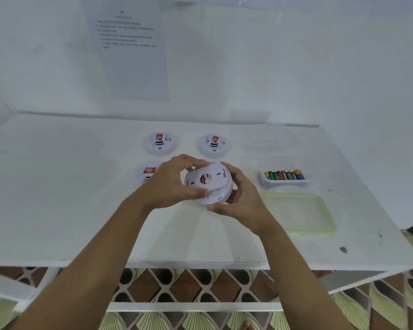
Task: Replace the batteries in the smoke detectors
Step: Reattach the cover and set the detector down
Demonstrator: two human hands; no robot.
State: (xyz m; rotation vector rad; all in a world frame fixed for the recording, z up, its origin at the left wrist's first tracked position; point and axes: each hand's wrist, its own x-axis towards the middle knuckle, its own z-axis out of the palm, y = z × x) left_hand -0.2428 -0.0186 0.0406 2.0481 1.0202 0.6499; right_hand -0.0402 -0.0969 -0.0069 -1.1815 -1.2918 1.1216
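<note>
Gripped in both hands above middle of bench: round white smoke detector, back side tilted up toward camera; round, so no long side

Left hand curled over top-left edge, right hand curled round right edge

Four detectors in all; three flat on bench: back left detector, back right detector, front left detector

One tray of batteries at right, too small to count; one clear box just beside it

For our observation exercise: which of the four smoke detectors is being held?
The front-right detector, gripped by the left hand and right hand, underside up; the other three lie on the table.
</note>
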